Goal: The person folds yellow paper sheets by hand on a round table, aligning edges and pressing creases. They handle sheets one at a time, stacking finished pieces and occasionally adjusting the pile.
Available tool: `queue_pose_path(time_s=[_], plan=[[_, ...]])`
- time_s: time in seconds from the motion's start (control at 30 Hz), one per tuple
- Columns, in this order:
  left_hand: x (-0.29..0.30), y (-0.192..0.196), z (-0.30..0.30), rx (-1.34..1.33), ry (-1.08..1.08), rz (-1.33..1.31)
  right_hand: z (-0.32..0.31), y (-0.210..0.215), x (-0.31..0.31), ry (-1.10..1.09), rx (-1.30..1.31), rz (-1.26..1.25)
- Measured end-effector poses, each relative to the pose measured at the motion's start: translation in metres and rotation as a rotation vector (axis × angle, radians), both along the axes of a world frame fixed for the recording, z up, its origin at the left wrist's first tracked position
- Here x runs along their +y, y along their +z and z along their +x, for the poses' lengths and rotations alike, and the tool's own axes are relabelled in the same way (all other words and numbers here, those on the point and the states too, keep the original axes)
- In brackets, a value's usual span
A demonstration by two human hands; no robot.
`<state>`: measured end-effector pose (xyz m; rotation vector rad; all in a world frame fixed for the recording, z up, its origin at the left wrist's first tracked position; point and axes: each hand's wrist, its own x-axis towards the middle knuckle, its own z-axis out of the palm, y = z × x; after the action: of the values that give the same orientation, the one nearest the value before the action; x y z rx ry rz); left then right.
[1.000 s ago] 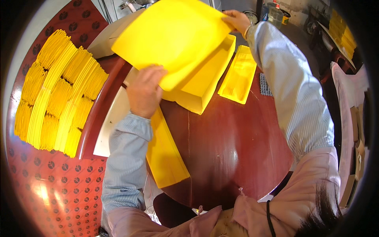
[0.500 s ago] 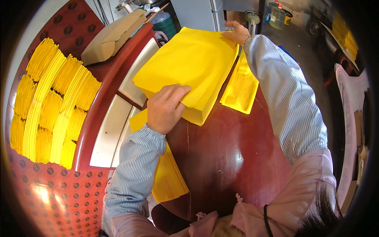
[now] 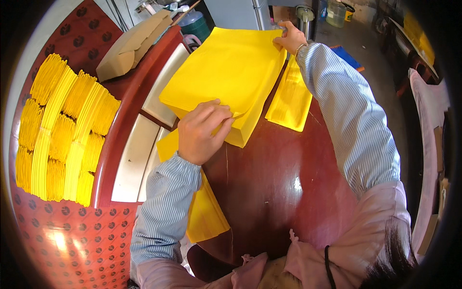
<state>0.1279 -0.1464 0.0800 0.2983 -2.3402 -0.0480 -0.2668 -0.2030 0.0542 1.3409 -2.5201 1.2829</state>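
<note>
A thick stack of large yellow paper sheets (image 3: 219, 67) lies on the dark red table (image 3: 274, 188), ahead of me. Its near edge is under my left hand (image 3: 202, 132), whose thumb and curled fingers pinch the top sheet and lift it slightly. At the far right corner, my right hand (image 3: 291, 38) grips the sheet edge between thumb and fingers. Right of the stack lies a folded yellow paper bundle (image 3: 291, 103). Another long yellow paper bundle (image 3: 207, 214) passes beneath my left forearm, partly hidden by it.
Tied bundles of folded yellow paper (image 3: 62, 132) stand in rows on the red patterned cover (image 3: 72, 236) at left. A cardboard box (image 3: 132, 45) rests behind them. White panels (image 3: 137, 156) lie between that surface and the table. A metal flask (image 3: 305, 21) stands at the back.
The top sheet's near edge is raised a little more at my left fingers. My right hand keeps to the far corner. The whole view has shifted slightly.
</note>
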Motion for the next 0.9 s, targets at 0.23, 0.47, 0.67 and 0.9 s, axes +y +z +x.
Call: queue_pose_path(time_s=[0.23, 0.47, 0.67, 0.9], plan=[[0.003, 0.001, 0.003, -0.036, -0.041, 0.009, 0.012, -0.001, 0.008, 0.052, -0.091, -0.049], [0.004, 0.003, 0.007, -0.093, -0.037, -0.083, 0.018, 0.000, 0.013, 0.045, -0.070, -0.013], [0.003, 0.004, 0.009, -0.141, -0.039, -0.131, 0.021, -0.003, 0.014, 0.056, -0.084, -0.024], [0.008, 0.005, 0.005, -0.078, -0.074, 0.028, 0.021, -0.002, 0.013, 0.065, -0.053, -0.020]])
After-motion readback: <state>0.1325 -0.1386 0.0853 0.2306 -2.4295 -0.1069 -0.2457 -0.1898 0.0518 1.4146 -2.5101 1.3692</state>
